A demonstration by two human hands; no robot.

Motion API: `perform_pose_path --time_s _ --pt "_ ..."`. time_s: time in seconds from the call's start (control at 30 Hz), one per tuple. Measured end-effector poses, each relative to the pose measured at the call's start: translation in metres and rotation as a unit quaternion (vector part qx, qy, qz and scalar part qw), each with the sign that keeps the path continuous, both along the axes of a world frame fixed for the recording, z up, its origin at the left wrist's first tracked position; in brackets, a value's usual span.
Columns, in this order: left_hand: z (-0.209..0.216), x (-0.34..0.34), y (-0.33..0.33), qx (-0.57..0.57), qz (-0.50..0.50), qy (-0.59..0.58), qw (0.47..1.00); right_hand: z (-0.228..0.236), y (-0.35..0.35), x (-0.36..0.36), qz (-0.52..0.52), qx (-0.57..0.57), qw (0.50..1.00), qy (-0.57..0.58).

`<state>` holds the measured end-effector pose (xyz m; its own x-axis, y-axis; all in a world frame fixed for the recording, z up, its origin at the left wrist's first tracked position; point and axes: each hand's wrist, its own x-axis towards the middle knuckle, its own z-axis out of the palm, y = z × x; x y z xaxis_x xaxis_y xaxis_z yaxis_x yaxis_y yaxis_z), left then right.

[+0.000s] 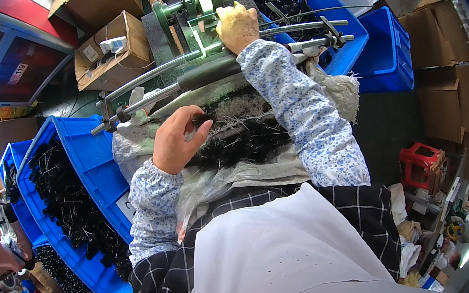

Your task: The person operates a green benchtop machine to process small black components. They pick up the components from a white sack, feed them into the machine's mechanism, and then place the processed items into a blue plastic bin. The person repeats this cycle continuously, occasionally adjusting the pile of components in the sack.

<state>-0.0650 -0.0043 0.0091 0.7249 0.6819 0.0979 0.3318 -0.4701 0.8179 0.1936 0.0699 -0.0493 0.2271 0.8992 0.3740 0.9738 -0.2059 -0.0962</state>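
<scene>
The left hand is over the lap, w/ its grip pinching a small black tuft btwn thumb & finger. The tuft is at the far left side of a messy pile of black fuzzy pcs w/ thin pale wires. The pile lies on a dirty pale sack on the lap.

The right hand is farther off, at the right side of a green machine. Its fingers curl in, but I can't tell if that grip is pressed together or has smth in it. A thin green rod shows just left of it. Long metal bars run left to right on the machine's near side, & 1 has a fat black tube.

On the left is a big blue bin w/ lots of black pcs. Far right, another bin, also blue, has more. A cardboard box is left of the machine. A red stool is over on the right.
</scene>
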Motion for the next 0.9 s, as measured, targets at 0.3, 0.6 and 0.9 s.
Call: perform_pose_path --time_s 0.3,0.6,0.9 --pt "-0.005 -0.02 0.011 0.017 0.023 -0.079 0.996 0.002 -0.019 0.065 -0.021 -0.013 0.999 -0.04" --pt "-0.017 0.0 0.013 -0.118 -0.028 -0.147 0.982 0.017 -0.008 0.125 -0.023 -0.126 0.992 0.005" --pt "-0.025 0.036 0.005 -0.107 0.014 -0.226 0.968 0.075 -0.09 0.03 0.163 -0.151 0.937 0.268"
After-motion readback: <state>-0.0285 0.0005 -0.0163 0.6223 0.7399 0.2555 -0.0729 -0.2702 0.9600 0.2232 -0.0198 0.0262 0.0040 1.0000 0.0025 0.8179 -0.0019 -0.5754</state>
